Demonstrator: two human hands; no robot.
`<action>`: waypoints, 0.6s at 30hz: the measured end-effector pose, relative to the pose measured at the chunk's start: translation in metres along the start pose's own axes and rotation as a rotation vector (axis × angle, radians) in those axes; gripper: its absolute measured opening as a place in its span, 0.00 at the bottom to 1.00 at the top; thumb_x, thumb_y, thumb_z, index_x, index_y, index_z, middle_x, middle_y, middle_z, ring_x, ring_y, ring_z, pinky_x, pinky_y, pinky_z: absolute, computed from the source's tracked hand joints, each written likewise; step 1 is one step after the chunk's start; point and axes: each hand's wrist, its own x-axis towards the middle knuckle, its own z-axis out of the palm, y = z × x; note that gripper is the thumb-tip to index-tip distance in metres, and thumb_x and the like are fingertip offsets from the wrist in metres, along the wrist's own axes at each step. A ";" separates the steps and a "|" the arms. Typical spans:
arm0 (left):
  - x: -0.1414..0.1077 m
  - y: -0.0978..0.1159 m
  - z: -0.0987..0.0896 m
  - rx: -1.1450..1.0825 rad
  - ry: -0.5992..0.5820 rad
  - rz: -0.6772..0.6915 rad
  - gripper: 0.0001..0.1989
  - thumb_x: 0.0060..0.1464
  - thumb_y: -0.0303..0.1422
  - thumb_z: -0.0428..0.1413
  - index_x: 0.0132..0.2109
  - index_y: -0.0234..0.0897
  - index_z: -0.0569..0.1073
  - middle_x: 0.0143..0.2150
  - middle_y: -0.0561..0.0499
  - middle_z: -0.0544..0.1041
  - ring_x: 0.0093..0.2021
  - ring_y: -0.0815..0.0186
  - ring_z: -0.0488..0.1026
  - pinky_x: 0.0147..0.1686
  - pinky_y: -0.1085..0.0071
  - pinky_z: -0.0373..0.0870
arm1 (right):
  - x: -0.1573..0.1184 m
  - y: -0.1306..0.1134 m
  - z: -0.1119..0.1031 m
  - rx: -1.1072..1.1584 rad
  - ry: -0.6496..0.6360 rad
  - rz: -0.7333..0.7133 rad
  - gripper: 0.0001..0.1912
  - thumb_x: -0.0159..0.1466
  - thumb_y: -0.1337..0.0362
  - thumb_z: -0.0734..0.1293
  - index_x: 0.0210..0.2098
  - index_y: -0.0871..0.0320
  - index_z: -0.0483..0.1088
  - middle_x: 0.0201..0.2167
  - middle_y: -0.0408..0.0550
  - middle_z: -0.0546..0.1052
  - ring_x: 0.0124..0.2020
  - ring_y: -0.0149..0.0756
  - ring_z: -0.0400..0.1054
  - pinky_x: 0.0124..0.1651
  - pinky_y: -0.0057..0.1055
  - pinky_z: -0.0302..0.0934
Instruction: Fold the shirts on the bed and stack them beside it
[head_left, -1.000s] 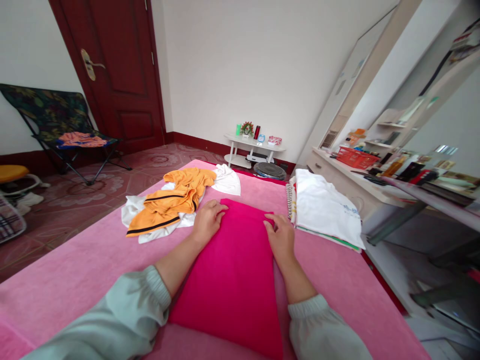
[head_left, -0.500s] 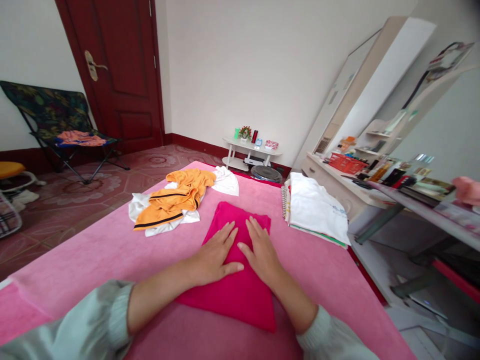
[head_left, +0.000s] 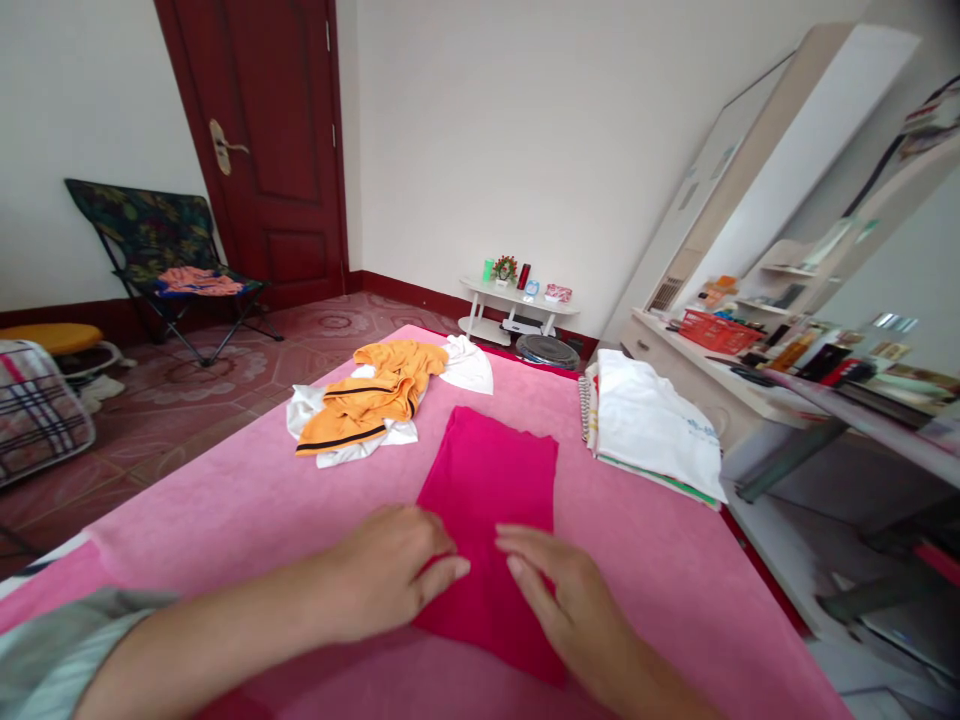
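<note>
A magenta garment (head_left: 487, 500), folded to a rough rectangle, lies on the pink bedspread (head_left: 247, 540). Over its left near side hovers my left hand (head_left: 397, 570), its fingers loosely bent and the thumb apart from them. My right hand (head_left: 574, 595) is above the garment's right edge, thumb and fingers separated. Neither hand grips the cloth; whether they lightly touch it I cannot tell. Beyond to the left is a loose heap with an orange garment (head_left: 382, 395) with black stripes and white cloth (head_left: 469, 365). To the right stands a neat stack of folded clothes, a white shirt (head_left: 652, 425) on top.
A dressing table (head_left: 667, 345) with a red basket (head_left: 716, 332) and several bottles borders the bed's right side. A low white side table (head_left: 517, 293) is by the far wall. At left are a folding chair (head_left: 150, 235) and a yellow stool (head_left: 52, 338).
Both hands have drawn back toward me from the middle of the magenta garment, and their flat, spread fingers have become bent. The view has shifted slightly to the left.
</note>
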 end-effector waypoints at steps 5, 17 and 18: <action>0.096 -0.026 0.029 0.094 0.143 -0.049 0.23 0.59 0.32 0.44 0.60 0.33 0.62 0.63 0.40 0.62 0.61 0.58 0.61 0.58 0.63 0.59 | 0.081 0.035 0.019 -0.021 0.196 0.178 0.26 0.65 0.64 0.54 0.61 0.66 0.58 0.60 0.57 0.63 0.61 0.39 0.56 0.63 0.41 0.50; 0.139 -0.112 0.059 0.265 0.259 -0.260 0.36 0.62 0.49 0.37 0.66 0.25 0.51 0.68 0.35 0.46 0.67 0.52 0.45 0.64 0.57 0.41 | 0.104 0.108 0.034 -0.451 0.070 0.480 0.36 0.66 0.47 0.49 0.65 0.66 0.49 0.66 0.57 0.51 0.67 0.43 0.42 0.64 0.42 0.39; 0.137 -0.113 0.059 0.268 0.257 -0.268 0.36 0.61 0.50 0.38 0.66 0.24 0.51 0.68 0.35 0.47 0.67 0.51 0.45 0.64 0.57 0.42 | 0.103 0.107 0.034 -0.463 0.073 0.502 0.37 0.66 0.46 0.48 0.65 0.66 0.48 0.66 0.57 0.50 0.67 0.43 0.41 0.64 0.42 0.39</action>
